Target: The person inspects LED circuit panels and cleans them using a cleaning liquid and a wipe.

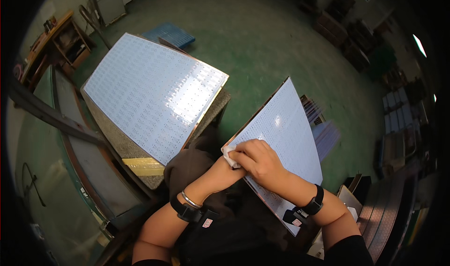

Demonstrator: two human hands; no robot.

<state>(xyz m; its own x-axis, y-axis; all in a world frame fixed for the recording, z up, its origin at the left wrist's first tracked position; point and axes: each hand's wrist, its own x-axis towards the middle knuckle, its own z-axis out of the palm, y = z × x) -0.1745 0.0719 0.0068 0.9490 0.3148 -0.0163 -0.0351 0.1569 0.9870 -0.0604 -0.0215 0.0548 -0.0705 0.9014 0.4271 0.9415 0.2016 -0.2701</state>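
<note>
A white circuit-board panel (286, 120) with rows of small marks stands tilted in front of me, its copper-coloured edge toward the left. My hands meet at that panel's left edge. In my right hand (263, 163), the fingers are bent and pressed on a crumpled white cloth (230, 157), beside the panel's edge. Close under it lies my left hand (228, 171), touching the cloth; its fingers are hidden, so its grip does not show. A second white circuit-board panel (145, 92) lies flat to the left, apart from both hands.
A speckled stone-like table (112, 137) bears the left panel, with a yellow stack of strips (143, 166) at its near edge. A curved dark metal bar (56, 118) crosses the left side. Stacked patterned sheets (382, 219) stand low on the right. A blue plastic pallet (171, 34) lies beyond.
</note>
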